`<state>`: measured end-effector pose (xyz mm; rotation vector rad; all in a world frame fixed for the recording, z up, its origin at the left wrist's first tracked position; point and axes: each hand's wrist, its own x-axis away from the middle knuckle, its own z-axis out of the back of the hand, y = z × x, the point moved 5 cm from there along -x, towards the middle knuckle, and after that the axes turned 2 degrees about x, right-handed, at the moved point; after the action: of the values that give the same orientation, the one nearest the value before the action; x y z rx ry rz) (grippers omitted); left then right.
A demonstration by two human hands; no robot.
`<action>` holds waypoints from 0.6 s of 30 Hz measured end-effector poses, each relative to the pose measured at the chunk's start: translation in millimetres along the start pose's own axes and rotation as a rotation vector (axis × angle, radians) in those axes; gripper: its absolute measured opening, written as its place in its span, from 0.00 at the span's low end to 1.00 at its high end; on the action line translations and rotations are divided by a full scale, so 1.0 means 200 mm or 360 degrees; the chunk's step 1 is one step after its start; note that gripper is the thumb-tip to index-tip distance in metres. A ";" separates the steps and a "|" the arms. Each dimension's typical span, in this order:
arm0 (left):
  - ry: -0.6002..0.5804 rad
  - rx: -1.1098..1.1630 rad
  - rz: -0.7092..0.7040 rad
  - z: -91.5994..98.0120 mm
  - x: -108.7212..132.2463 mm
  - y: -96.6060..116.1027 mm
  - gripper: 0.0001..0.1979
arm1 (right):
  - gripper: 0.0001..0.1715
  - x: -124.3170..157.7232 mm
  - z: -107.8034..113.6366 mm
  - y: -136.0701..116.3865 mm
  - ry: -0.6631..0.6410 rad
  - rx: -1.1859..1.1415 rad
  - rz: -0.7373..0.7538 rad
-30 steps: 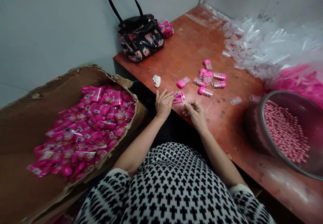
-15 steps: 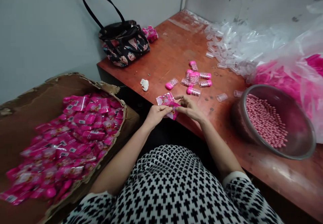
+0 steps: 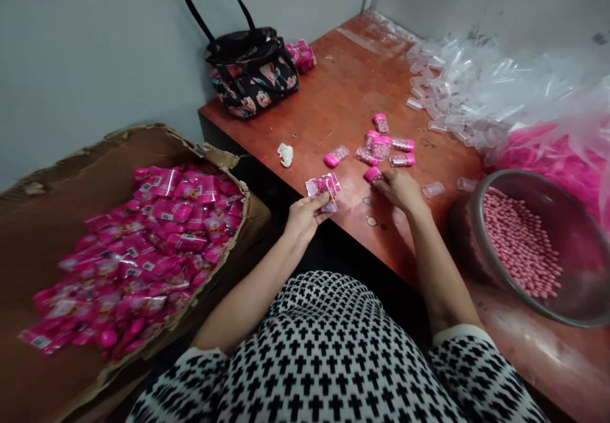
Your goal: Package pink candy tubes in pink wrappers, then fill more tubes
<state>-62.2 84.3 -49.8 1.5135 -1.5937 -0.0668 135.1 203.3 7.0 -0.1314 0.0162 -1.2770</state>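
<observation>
Pink, shiny and printed, the packet (image 3: 323, 185) is over the near edge of the table (image 3: 328, 108), pinched by the left hand (image 3: 304, 216); the right hand (image 3: 403, 189), on the packet half a second ago, now curls at a capped tube (image 3: 373, 174), its grip hidden

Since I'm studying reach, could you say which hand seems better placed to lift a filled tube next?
Probably the right hand: it is at a tube, while the left hand, farther off, holds a packet.

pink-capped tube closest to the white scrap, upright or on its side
On its side: the tube lies along the table, pink cap lower left, clear body stretching right.
</observation>
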 end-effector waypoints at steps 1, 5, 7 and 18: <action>0.0013 0.0071 0.0001 0.00 -0.01 0.00 0.08 | 0.17 0.03 0.00 0.00 0.0000 -0.0068 -0.0032; 0.0122 0.0358 -0.0031 0.00 -0.03 -0.01 0.07 | 0.16 0.23 -0.02 -0.09 0.0164 -0.0968 -0.0115; 0.0158 0.0472 -0.0052 -0.02 -0.04 -0.01 0.07 | 0.18 0.35 -0.08 -0.20 0.0059 -0.1659 -0.0124; 0.0029 0.0557 -0.0023 -0.14 0.01 -0.05 0.06 | 0.16 0.54 -0.23 -0.47 0.0059 -0.2373 -0.0329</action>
<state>-36.9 95.3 -37.5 1.7850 -1.6404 0.2289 73.7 69.2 -22.0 -1.4053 1.0128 -1.2301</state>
